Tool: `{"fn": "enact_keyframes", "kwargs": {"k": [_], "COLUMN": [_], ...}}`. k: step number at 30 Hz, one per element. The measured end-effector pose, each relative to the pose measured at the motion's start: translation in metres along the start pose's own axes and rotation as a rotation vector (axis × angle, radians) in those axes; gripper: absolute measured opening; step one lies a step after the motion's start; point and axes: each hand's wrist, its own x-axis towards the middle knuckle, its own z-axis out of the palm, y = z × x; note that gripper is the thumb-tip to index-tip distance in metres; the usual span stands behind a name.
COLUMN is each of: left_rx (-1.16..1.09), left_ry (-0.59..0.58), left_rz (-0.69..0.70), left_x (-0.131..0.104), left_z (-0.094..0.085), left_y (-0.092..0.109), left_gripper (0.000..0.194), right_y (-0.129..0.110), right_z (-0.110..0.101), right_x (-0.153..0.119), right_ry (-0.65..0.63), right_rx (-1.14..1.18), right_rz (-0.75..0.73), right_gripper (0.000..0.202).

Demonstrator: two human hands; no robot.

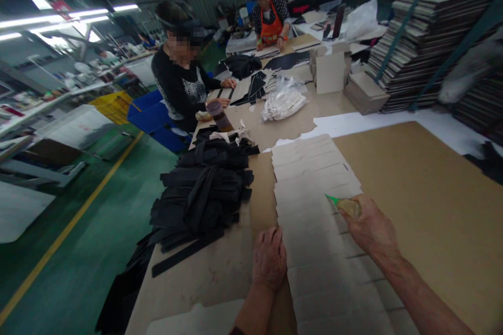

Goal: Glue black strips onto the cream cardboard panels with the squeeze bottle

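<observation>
Overlapping on brown board (416,183), pale cards (306,209) lie above green floor (102,241).

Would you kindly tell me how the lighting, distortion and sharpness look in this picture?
Head view: the tube lights glare white in a dim hall; head view: wide-angle distortion probably adds to the slant of the tall stack of boards; head view: the left hand and right hand look slightly soft.

The card pieces (308,209) look matt, the clear plastic bag (283,102) glossy.
</observation>
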Motion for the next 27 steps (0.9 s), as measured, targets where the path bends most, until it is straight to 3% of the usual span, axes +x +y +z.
{"fn": "enact_keyframes", "kwargs": {"k": [5,11,16,22,27], "left_rx": [0.003,0.015,0.042,0.032,0.040], "left_ry": [0.009,0.031,0.050,0.041,0.044], "left_rz": [-0.002,0.011,0.026,0.038,0.036], "left_x": [0.000,-0.001,-0.001,0.001,0.001], "left_z": [-0.001,0.002,0.003,0.000,0.000], "left_y": [0.000,-0.003,-0.003,-0.003,-0.003], "left_gripper": [0.037,0.037,0.036,0.035,0.036], "right_y": [0.002,0.022,0.020,0.021,0.017], "right_z": [0.005,0.000,-0.002,-0.008,-0.003], "right_x": [-0.003,0.005,0.005,0.010,0.004], "right_ry": [-0.049,0.077,-0.020,0.028,-0.047], "right_rx": [0.037,0.031,0.068,0.051,0.084], "right_rz": [-0.091,0.035,0.007,0.099,0.029], "right_gripper": [0.021,0.025,0.027,0.028,0.026]}}
